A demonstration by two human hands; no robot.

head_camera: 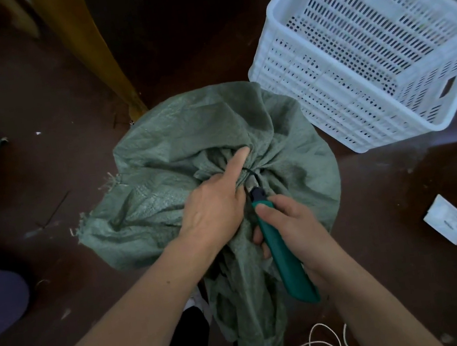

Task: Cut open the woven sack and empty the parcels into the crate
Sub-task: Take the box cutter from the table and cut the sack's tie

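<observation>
Barely started: left hand (pixel 211 205) bunches the sack (pixel 164 188) neck, right hand (pixel 291 222) grips the utility knife (pixel 284 253) at the tie; crate (pixel 360 111) unfilled.

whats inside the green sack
Its contents are covered: the woven sack is bunched shut at the neck, gripped by the left hand; the right hand holds a green-handled cutter at the tie. Only cloth shows.
</observation>
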